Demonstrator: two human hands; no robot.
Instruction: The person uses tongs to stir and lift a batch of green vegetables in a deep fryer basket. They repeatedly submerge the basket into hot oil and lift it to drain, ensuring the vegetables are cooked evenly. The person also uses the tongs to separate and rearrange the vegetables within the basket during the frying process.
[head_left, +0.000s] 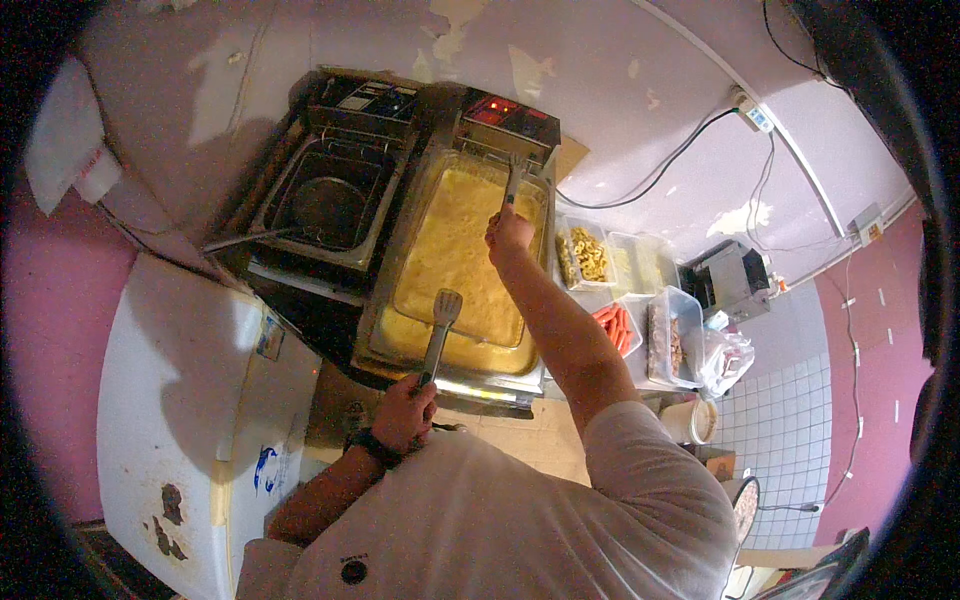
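Observation:
In front of me a deep fryer's right vat (390, 300) is filled with yellow, foamy liquid (457, 232), under which the outline of a rectangular basket shows faintly. My left hand (405, 412) grips the handle of a slotted metal utensil (447, 307), whose head is over the near end of the vat. Over the far right part of the vat, my right hand (511, 231) is closed around a second metal utensil (515, 176), its slotted end pointing to the lit control panel (502, 112). Whether either utensil is a pair of tongs is hard to tell.
Left stands a dark second vat (322, 202) with a basket handle (244, 240) jutting out. A white chest freezer (187, 360) is near left. Right of the fryer are food containers (585, 255), red sausages (615, 326), a plastic bag (727, 360) and a black cable (660, 172).

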